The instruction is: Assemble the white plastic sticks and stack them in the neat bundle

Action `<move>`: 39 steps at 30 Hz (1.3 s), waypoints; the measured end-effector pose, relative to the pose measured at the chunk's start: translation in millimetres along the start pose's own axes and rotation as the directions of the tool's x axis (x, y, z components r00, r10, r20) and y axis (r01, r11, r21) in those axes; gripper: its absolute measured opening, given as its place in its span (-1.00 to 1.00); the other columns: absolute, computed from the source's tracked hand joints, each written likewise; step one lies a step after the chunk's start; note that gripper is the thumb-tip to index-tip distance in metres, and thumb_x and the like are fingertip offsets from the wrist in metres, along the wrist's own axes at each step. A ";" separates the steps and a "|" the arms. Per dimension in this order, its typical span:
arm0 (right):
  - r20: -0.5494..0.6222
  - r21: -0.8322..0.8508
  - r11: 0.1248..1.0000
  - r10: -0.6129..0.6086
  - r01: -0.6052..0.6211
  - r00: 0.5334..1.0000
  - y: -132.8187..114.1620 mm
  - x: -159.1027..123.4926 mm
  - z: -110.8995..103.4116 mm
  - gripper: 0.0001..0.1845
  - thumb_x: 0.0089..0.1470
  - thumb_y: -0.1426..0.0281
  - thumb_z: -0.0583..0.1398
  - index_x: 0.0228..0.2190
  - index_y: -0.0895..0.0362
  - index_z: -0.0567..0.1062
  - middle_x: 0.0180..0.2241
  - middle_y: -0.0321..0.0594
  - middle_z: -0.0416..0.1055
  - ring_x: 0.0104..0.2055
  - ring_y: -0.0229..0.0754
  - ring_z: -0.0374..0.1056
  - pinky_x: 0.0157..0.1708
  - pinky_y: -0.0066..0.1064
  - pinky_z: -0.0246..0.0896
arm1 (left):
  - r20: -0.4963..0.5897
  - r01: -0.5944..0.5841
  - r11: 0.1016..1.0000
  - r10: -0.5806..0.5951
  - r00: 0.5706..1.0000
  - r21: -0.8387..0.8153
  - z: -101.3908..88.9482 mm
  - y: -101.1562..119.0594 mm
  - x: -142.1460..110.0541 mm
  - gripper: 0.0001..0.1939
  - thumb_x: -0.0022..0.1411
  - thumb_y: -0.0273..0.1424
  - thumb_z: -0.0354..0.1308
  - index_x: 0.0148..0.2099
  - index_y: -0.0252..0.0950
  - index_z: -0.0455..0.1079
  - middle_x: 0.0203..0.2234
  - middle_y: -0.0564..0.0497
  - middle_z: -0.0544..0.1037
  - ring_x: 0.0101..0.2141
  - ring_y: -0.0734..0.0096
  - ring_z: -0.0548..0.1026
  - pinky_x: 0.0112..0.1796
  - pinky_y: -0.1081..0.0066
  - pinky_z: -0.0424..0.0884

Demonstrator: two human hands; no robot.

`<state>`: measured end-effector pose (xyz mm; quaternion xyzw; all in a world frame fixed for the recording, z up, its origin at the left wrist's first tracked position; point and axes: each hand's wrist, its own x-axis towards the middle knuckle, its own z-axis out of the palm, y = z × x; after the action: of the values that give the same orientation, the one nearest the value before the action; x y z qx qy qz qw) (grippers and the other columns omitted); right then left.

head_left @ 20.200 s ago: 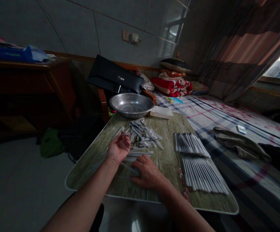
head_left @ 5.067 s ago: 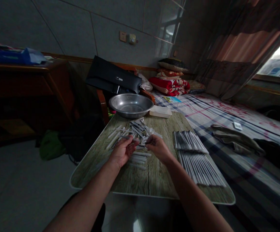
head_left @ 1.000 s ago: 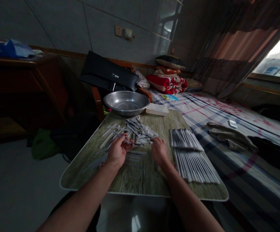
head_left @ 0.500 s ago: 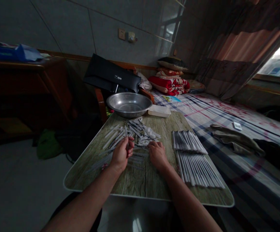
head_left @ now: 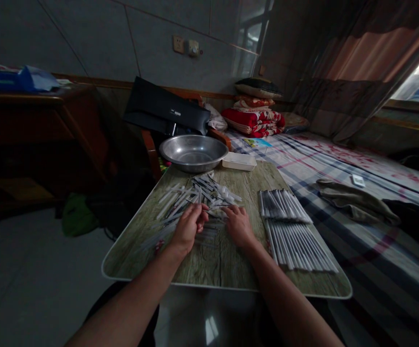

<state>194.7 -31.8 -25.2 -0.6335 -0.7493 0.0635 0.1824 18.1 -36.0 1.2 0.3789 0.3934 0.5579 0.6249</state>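
Left hand [head_left: 188, 229] curled over thin white plastic sticks [head_left: 209, 190], grip impossible to tell tbh, right hand [head_left: 238, 226] loosely open beside it on a wood-grain counter [head_left: 223, 265].

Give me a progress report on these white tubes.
Done: two tidy batches of white tubes lie lined up on the right of the wood-patterned tabletop. In hand: the left hand is curled over loose tubes, though what it grips is hidden, and the right hand rests at the heap's near edge. Left: a large, jumbled heap of loose tubes lies across the table's middle, short of the steel bowl.
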 end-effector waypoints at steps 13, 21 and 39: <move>0.025 0.039 0.999 0.017 -0.018 1.000 -4.4 -1.3 -4.9 -0.69 0.12 0.53 0.06 -0.16 0.15 0.52 -0.17 -0.03 0.43 -0.08 -0.05 0.28 -0.06 -0.30 0.12 | 0.124 0.018 0.972 -0.048 0.991 0.233 9.3 -0.5 -8.1 -0.57 0.13 -0.01 0.13 -0.25 -0.32 0.35 -0.61 0.11 0.37 -0.66 0.64 0.14 -0.65 0.59 -0.03; -0.145 0.520 0.853 0.129 -0.036 0.981 3.7 0.9 -0.4 -0.75 -0.01 0.49 0.20 -0.23 0.14 0.54 -0.28 -0.13 0.52 -0.19 -0.08 0.37 -0.12 -0.26 0.20 | 0.160 0.000 0.958 -0.048 0.986 0.286 9.7 -5.2 -7.3 -0.63 0.22 -0.07 0.05 -0.21 -0.30 0.33 -0.61 0.13 0.36 -0.65 0.60 0.12 -0.62 0.55 -0.01; -0.018 0.989 -0.132 0.360 0.070 0.933 12.7 -5.4 -30.5 -0.83 -0.12 0.37 0.36 -0.40 0.14 0.55 -0.49 -0.29 0.47 -0.51 -0.33 0.31 -0.51 -0.48 0.22 | 0.410 -0.395 0.632 0.133 0.903 0.667 21.2 -6.1 -13.5 -0.75 0.26 -0.32 0.06 -0.14 -0.18 0.55 -0.38 -0.01 0.61 -0.37 0.27 0.52 -0.29 0.40 0.32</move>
<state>217.9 -38.7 -2.2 -0.3650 -0.3366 0.5273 0.6895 39.0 -50.8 5.1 0.7377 0.4159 0.3682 0.3838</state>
